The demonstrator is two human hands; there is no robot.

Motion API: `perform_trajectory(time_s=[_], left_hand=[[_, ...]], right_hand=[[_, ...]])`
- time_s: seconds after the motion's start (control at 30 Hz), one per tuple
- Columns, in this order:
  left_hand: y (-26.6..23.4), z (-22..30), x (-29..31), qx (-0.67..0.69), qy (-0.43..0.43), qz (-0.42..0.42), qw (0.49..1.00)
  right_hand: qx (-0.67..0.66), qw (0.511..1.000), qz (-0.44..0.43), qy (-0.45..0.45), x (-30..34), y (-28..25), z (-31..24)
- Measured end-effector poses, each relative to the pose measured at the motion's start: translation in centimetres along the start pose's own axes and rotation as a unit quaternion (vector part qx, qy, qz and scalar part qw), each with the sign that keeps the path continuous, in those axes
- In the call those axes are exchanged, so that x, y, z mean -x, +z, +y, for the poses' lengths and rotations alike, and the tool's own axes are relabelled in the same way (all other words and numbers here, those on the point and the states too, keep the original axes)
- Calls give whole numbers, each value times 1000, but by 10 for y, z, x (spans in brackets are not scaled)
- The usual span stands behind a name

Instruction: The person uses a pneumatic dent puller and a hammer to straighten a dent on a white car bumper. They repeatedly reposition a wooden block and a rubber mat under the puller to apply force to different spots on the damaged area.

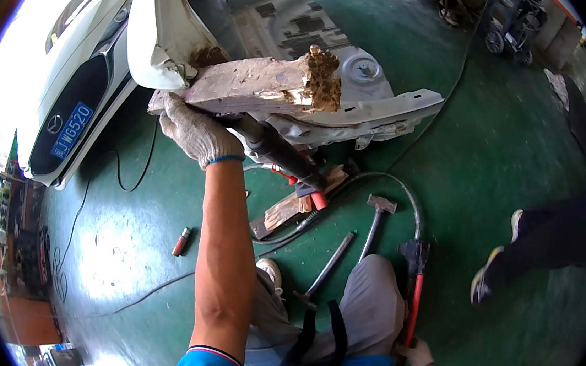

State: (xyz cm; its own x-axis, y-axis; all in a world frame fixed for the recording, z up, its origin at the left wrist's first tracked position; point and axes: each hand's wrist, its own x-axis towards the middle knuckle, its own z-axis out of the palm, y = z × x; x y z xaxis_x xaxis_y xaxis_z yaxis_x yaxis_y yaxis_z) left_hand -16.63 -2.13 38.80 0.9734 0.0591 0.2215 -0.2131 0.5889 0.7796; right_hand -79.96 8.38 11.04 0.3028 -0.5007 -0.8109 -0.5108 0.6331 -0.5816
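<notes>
Left hand [198, 134] clasps the stiff, probably heavy wood [260, 83], best held off its crumbled end [324, 79]; right hand [419, 355] grips the lever [415, 303].

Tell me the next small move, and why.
Probably work the red pump handle slightly with the right hand, left hand steadying: the wooden block seems set between black ram and white car body, and the right hand is at the handle.

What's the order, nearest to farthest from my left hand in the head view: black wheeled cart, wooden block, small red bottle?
1. Wooden block: right against your left hand, above and rightward.
2. Small red bottle: on the green floor, below the hand in the picture.
3. Black wheeled cart: far off, upper right.
</notes>
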Motion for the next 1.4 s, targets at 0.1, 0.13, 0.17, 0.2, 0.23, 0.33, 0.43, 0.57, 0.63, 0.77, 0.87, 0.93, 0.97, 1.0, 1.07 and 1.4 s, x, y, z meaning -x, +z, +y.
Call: perform_trajectory(time_s=[0.1, 0.13, 0.17, 0.2, 0.23, 0.33, 0.43, 0.57, 0.63, 0.77, 0.87, 0.93, 0.97, 1.0, 1.07, 1.4], left_hand=[[-2, -1, -4, -9, 5, 6, 1000], [-9, 0, -7, -19, 5, 8, 1000], [-9, 1, -6, -18, 6, 1, 1000], [-9, 2, -2, -16, 5, -5, 1000], [-8, 3, 0, -15, 5, -11, 1000], [-5, 5, 3, -18, 10, -12, 1000], [-2, 4, -2, -12, -5, -8, 1000], [-5, 2, 0, -15, -20, -9, 1000], [-10, 0, -5, -28, -19, -7, 999], [-26, -5, -14, -120, -20, 16, 992], [-37, 9, -14, -146, -46, -52, 987], [-56, 18, -16, -171, -73, -93, 978], [-57, 21, -15, -163, -94, -127, 974], [-68, 23, -18, -164, -110, -153, 968], [-84, 35, -21, -142, -134, -208, 958], [-128, 69, -72, -255, -159, -403, 864]], right_hand=[[37, 998, -5, 42, -24, 9, 13], [51, 997, -24, 54, -12, 17, -17], [63, 996, -36, 61, -2, 18, -37], [57, 996, -55, 50, 3, 11, -38], [50, 995, -74, 40, 6, -1, -37], [87, 992, -79, 44, 5, -14, -44], [209, 975, -64, 51, -12, -13, -42], [476, 878, 20, 35, -17, 6, -70], [547, 827, 119, -43, -27, 17, -110], [412, 871, 135, -229, -69, 57, -193], [502, 806, 36, -312, -119, 134, -249], [550, 791, -99, -250, -120, 206, -303], [568, 761, -102, -297, -148, 225, -297], [583, 737, -131, -317, -163, 258, -300], [613, 693, -170, -339, -184, 323, -307], [645, 590, -25, -485, -375, 569, -294]])
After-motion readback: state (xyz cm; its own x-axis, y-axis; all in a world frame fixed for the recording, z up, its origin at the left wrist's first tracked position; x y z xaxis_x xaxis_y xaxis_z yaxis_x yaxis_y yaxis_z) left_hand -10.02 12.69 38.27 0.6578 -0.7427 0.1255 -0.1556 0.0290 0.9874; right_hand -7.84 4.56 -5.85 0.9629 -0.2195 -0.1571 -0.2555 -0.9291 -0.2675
